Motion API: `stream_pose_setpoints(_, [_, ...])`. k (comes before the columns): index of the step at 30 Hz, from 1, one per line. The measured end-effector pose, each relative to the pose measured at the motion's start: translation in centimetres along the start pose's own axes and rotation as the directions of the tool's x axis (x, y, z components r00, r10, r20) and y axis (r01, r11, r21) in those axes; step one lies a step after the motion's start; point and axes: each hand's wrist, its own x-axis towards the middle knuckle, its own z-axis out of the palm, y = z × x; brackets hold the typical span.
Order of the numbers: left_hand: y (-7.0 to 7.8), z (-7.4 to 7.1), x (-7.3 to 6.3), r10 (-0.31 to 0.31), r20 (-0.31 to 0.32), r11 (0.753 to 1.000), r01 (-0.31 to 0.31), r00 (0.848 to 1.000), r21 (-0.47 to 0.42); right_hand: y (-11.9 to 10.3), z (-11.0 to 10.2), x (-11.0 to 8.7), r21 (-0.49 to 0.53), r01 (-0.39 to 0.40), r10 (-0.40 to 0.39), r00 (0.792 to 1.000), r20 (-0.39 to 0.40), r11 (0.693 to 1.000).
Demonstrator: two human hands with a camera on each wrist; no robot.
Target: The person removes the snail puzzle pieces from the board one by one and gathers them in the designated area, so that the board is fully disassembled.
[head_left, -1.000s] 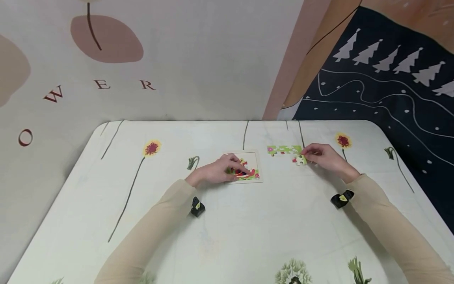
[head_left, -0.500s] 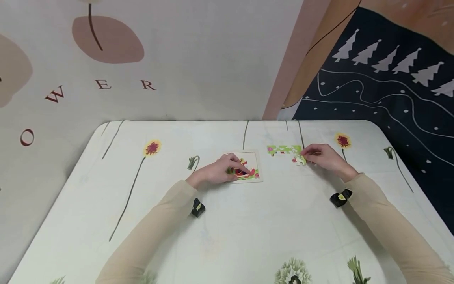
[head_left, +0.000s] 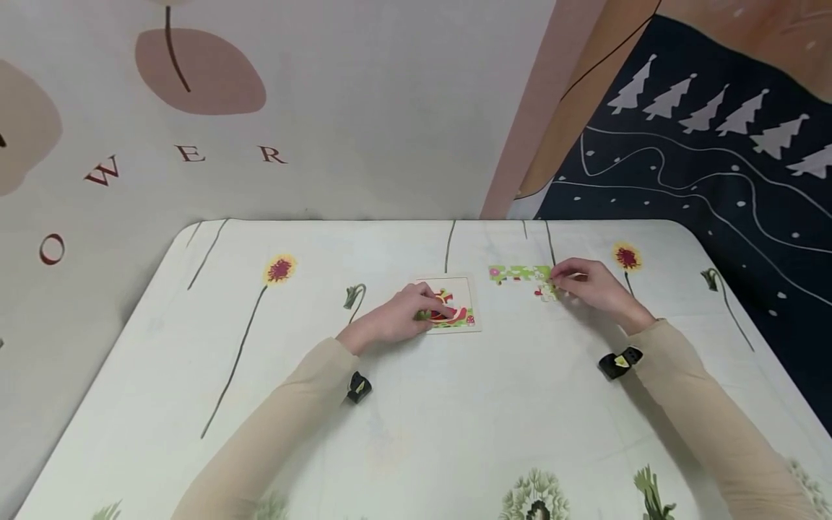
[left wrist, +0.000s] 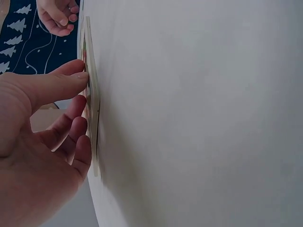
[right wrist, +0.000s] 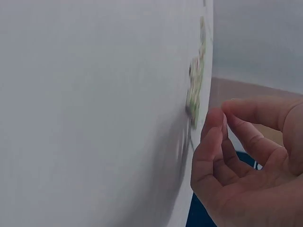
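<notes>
In the head view, my left hand [head_left: 404, 314] rests over a square wooden puzzle tray [head_left: 477, 303]. Its fingertips touch the picture, where red and green puzzle pieces [head_left: 460, 316] show beside the fingers; the hand hides the tray's left part. The left wrist view has the thumb and fingers along the top face of the tray [left wrist: 94, 94]. At right, my right hand [head_left: 593, 287] hovers at the end of a group of green puzzle pieces [head_left: 529, 273]. Its fingers are loosely curled, thumb close to the index tip; nothing shows between them in the right wrist view.
The table [head_left: 448, 404] is covered in a white cloth printed with flowers and stems. Behind it stands a pale printed backdrop [head_left: 377, 144], with a dark blue cloth [head_left: 650, 166] of white trees at right. A black device [head_left: 620, 362] is strapped at the right wrist.
My right hand has risen slightly and its fingertips have come off the lower puzzle piece. The left index finger has drawn back a little over the tray. The tray and pieces stay put.
</notes>
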Motion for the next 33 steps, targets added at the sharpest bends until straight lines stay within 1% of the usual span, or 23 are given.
stream_pose_setpoints(4, [-0.2, -0.3, -0.4, -0.006, -0.023, 1.000, 0.006, 1.000, 0.005, -0.8, 0.7, 0.0, 0.027, 0.030, -0.030, 1.000, 0.004, 0.999])
stream_pose_setpoints(10, [-0.9, -0.6, -0.9, -0.007, -0.059, 1.000, 0.007, 0.998, 0.002, -1.8, 1.9, 0.3, 0.067, 0.075, -0.076, 0.997, 0.018, 0.995])
stream_pose_setpoints(16, [-1.6, -0.7, -1.0, 0.010, -0.080, 1.000, -0.011, 0.997, -0.014, -3.0, 3.2, 0.7, 0.086, 0.129, -0.132, 0.991, 0.035, 0.988])
stream_pose_setpoints(20, [-1.9, -0.8, -0.9, 0.021, -0.071, 0.998, -0.024, 0.997, -0.050, -3.4, 4.2, 1.1, 0.099, 0.167, -0.172, 0.984, 0.048, 0.981])
stream_pose_setpoints(26, [-2.6, -0.8, -0.6, -0.003, -0.044, 0.988, -0.003, 0.999, -0.151, -4.0, 5.6, 1.7, 0.102, 0.242, -0.248, 0.967, 0.051, 0.965])
stream_pose_setpoints(29, [-2.8, -0.9, -0.5, -0.019, -0.019, 0.982, 0.015, 1.000, -0.190, -4.4, 6.1, 1.9, 0.095, 0.256, -0.262, 0.963, 0.059, 0.962])
stream_pose_setpoints(33, [-3.0, -1.0, -0.5, -0.041, 0.009, 0.973, 0.042, 0.999, -0.226, -5.0, 6.7, 2.3, 0.090, 0.242, -0.250, 0.965, 0.080, 0.966])
